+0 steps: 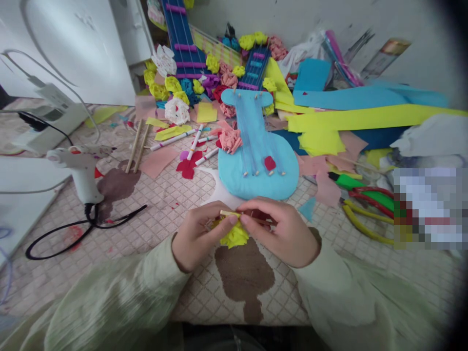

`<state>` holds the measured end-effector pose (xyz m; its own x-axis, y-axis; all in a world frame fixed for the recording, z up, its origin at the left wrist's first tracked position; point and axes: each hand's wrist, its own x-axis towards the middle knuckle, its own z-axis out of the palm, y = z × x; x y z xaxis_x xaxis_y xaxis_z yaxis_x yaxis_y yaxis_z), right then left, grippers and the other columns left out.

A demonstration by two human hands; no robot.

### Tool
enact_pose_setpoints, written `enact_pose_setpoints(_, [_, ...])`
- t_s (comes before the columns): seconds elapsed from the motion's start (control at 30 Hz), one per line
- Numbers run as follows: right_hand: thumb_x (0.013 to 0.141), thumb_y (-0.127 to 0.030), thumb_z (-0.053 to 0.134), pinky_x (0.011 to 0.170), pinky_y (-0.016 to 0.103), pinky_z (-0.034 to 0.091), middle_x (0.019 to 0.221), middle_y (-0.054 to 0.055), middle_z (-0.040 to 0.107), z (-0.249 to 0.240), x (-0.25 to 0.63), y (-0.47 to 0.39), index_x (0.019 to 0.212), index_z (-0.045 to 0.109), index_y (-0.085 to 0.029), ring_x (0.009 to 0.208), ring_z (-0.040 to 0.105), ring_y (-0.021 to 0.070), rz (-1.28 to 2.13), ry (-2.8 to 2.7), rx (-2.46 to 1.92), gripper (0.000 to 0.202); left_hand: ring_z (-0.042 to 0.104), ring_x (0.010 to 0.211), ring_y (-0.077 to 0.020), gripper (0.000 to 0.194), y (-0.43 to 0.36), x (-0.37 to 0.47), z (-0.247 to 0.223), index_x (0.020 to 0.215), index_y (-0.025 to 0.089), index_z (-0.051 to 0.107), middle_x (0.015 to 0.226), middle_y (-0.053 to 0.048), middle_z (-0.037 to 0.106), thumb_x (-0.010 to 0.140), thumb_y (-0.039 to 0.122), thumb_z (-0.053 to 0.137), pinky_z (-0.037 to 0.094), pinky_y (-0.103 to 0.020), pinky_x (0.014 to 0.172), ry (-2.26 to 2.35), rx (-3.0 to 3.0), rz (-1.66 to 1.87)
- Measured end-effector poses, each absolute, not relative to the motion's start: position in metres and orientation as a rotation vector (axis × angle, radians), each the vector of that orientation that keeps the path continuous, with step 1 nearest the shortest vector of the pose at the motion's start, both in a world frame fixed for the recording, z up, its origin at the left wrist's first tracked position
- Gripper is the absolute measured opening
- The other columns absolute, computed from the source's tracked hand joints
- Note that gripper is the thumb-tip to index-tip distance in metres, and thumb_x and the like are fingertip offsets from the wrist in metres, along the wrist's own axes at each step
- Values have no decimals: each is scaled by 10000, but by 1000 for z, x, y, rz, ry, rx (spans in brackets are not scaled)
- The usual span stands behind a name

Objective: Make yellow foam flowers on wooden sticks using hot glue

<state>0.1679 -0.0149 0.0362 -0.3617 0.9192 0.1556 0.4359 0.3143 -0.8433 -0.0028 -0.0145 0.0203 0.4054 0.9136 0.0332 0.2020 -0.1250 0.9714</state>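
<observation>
Both hands meet near the middle of the surface's (164, 204) near edge. The left hand (195, 234) has its fingers pinched on a crumpled yellow felt piece (236, 236) and on the end of a thin wooden stick (230, 213). The right hand (287, 234) has its fingers closed on the same stick from the other side, above the felt. Just beyond the hands lies a blue felt guitar (256, 165). A white glue gun (82, 170) stands toward the left edge. Pliers with yellow handles (360, 222) lie toward the right edge.
</observation>
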Motion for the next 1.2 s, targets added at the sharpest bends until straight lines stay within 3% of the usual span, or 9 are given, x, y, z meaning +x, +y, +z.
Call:
enact_pose_setpoints(0.23, [765, -186, 527, 481, 210, 421, 702, 21, 624, 32, 168, -16, 780, 647, -161, 539, 516, 86, 833, -1898, -1249, 124, 517, 650, -130, 203, -15, -1, 21, 775, 112, 596, 716, -54, 586, 785, 299, 516, 436, -249, 587, 1011, 1584, 782])
enact_pose_setpoints(0.47, [706, -193, 596, 510, 217, 472, 670, 14, 617, 28, 163, -17, 793, 648, -160, 569, 553, 103, 978, -1724, -1322, 107, 573, 731, -150, 199, -12, 0, 18, 800, 112, 637, 794, -80, 639, 795, 268, 515, 455, -262, 659, 1044, 1562, 861])
enact_pose_setpoints(0.7, [773, -190, 505, 540, 245, 485, 811, 71, 643, 32, 166, -14, 896, 657, -117, 650, 589, 132, 1050, -1799, -1243, 208, 576, 757, -134, 174, -12, -1, 16, 867, 134, 623, 845, -61, 640, 804, 252, 512, 461, -246, 682, 1018, 1522, 907])
enact_pose_setpoints(1.2, [767, -169, 518, 552, 235, 463, 756, 35, 616, 27, 164, -17, 801, 640, -144, 645, 559, 118, 896, -1799, -1305, 129, 541, 668, -133, 169, -15, 1, 11, 804, 127, 598, 737, -49, 596, 786, 280, 528, 443, -259, 604, 1136, 1698, 911])
